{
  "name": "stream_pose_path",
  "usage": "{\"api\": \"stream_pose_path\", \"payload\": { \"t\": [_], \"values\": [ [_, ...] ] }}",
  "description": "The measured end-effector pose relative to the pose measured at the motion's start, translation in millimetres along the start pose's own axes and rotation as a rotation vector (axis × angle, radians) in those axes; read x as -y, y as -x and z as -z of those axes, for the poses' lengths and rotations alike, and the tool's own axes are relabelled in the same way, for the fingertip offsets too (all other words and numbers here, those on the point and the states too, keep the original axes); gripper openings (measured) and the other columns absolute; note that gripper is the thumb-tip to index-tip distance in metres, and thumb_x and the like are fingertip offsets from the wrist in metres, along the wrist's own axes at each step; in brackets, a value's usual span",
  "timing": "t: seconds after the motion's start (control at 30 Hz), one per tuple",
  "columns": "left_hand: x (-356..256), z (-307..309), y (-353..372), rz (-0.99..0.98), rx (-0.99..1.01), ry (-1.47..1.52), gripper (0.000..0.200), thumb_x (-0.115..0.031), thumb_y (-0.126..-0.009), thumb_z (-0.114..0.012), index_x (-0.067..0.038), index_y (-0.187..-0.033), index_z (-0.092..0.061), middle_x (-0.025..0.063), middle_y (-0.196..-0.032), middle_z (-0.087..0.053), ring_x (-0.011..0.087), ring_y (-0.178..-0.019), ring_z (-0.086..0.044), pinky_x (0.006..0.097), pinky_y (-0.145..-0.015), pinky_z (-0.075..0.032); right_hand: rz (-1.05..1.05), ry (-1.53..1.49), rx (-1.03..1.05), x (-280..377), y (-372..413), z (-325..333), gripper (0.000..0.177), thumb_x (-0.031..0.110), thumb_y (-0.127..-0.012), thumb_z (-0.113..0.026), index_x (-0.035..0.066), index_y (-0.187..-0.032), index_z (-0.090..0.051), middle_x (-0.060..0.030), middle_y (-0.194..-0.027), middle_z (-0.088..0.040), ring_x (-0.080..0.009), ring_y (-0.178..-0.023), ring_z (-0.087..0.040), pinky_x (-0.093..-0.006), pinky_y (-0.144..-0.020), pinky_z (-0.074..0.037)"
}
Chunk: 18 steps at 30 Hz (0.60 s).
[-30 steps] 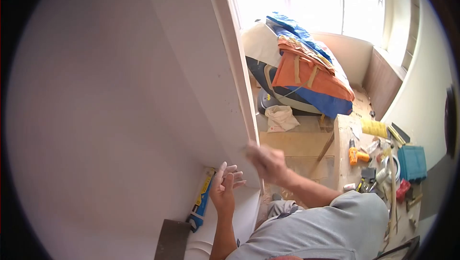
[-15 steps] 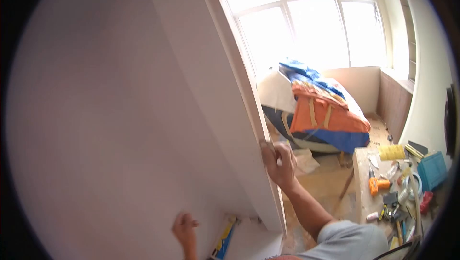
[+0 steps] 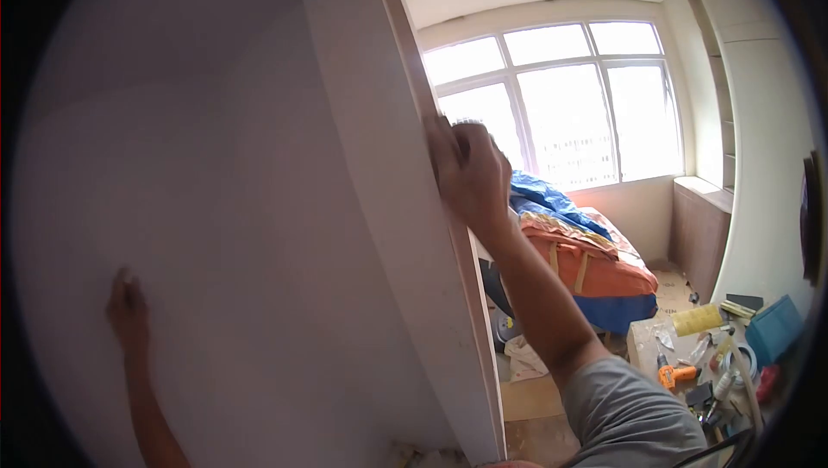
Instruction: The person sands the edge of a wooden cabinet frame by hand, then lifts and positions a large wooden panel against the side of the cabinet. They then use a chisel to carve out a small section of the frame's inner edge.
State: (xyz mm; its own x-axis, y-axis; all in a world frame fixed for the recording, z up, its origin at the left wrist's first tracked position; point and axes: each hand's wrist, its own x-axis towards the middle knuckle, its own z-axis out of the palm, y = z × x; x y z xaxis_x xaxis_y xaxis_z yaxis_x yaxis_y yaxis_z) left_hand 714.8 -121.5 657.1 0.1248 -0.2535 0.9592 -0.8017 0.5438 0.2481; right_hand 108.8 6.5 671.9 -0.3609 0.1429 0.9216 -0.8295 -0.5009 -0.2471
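My right hand [image 3: 474, 170] is raised at the long narrow edge of a tall white panel [image 3: 392, 209], its fingers closed and pressed against that edge. A small dark bit shows by its fingertips, but I cannot tell what the hand holds. My left hand [image 3: 128, 308] is up in front of the shaded white surface [image 3: 241, 209] on the far left. Its fingers are curled in, with a small pale spot at the tips and nothing else showing in them.
Beyond the panel a heap under orange and blue covers [image 3: 595, 265] stands below a wide window [image 3: 565, 114]. At lower right a workbench [image 3: 642, 343] bears an orange drill [image 3: 675, 375], a yellow roll [image 3: 695, 320], a teal box [image 3: 774, 330] and several tools.
My right hand has moved up along the panel edge. My left hand has gone up and to the left. The view has tilted upward, bringing in the ceiling; the blue-and-yellow item below has left view.
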Motion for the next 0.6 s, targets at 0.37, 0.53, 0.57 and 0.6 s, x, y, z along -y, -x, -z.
{"api": "stream_pose_path", "payload": {
  "t": [0.37,0.53,0.57,0.6],
  "values": [
    [76.1,16.7,-55.7,0.044,0.153,-0.248,0.05,-0.033,-0.118,-0.055,0.004,-0.151,-0.06,0.0215,-0.132,-0.073,0.0327,-0.11,-0.071,0.0444,-0.103,-0.055,0.117,0.129,-0.092,-26.4,119.1,30.4,0.031,0.015,-0.096,-0.087,0.004,-0.085,-0.06,-0.0116,-0.074,-0.063,-0.0238,-0.058,-0.059,-0.0374,-0.055,-0.048],
    [92.3,9.7,-49.1,-0.005,0.061,-0.268,0.051,-0.033,-0.117,-0.055,0.004,-0.152,-0.059,0.0242,-0.148,-0.066,0.0392,-0.137,-0.062,0.0482,-0.119,-0.047,0.091,0.154,-0.142,-6.6,2.9,-12.8,0.037,0.031,-0.103,-0.08,0.001,-0.086,-0.064,-0.0109,-0.068,-0.067,-0.02,-0.06,-0.064,-0.0381,-0.061,-0.053],
    [83.0,15.9,-44.9,0.055,0.11,-0.251,0.051,-0.033,-0.117,-0.055,0.004,-0.152,-0.058,0.0247,-0.151,-0.064,0.0398,-0.142,-0.059,0.0487,-0.122,-0.045,0.103,0.177,-0.145,2.2,-29.7,-24.1,0.04,0.034,-0.104,-0.077,0.001,-0.087,-0.065,-0.0123,-0.07,-0.068,-0.0236,-0.063,-0.066,-0.0406,-0.064,-0.054],
    [83.8,20.2,-44.1,0.056,0.101,-0.236,0.051,-0.033,-0.117,-0.055,0.004,-0.152,-0.058,0.0247,-0.151,-0.064,0.0398,-0.142,-0.059,0.0487,-0.122,-0.045,0.111,0.202,-0.146,11.6,-63.0,-35.9,0.043,0.038,-0.105,-0.075,0.0,-0.088,-0.065,-0.0137,-0.071,-0.07,-0.0271,-0.065,-0.069,-0.0431,-0.066,-0.055]
  ]
}}
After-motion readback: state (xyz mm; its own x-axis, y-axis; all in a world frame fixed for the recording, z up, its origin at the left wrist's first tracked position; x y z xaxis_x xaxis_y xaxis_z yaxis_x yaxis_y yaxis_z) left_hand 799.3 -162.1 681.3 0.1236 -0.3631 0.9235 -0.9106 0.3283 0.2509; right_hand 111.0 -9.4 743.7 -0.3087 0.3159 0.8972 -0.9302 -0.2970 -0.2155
